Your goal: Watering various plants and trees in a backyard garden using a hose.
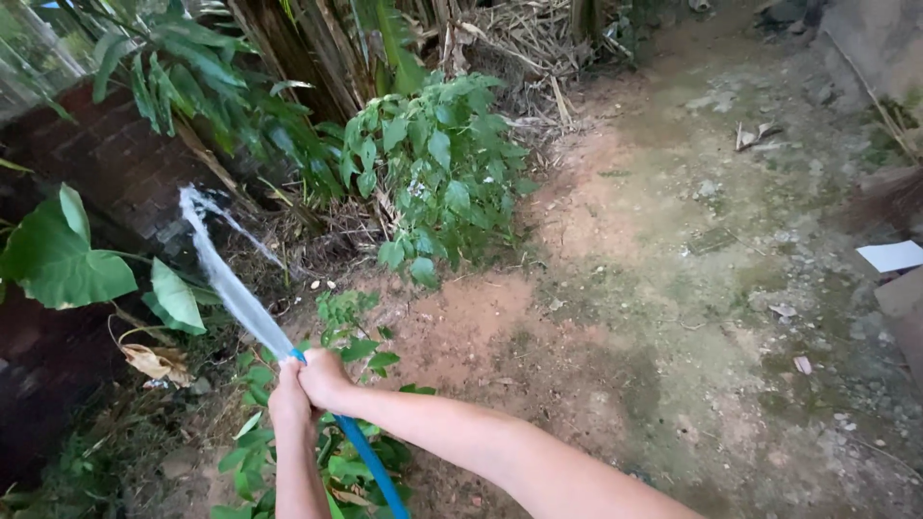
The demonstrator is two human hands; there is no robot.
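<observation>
Both my hands grip the end of a blue hose [370, 466] low in the head view. My left hand [289, 402] wraps the hose from the left, and my right hand [325, 377] closes over its tip beside it. A white water jet [226, 279] shoots from the tip up and left toward a dark brick wall [115, 163]. The hose runs down between my forearms to the bottom edge.
A leafy green bush [437, 173] stands ahead, with large leaves [58, 255] at the left and small plants [351, 322] near my hands. Bare reddish dirt ground [673, 288] spreads to the right. A white sheet and cardboard [894, 274] lie at the right edge.
</observation>
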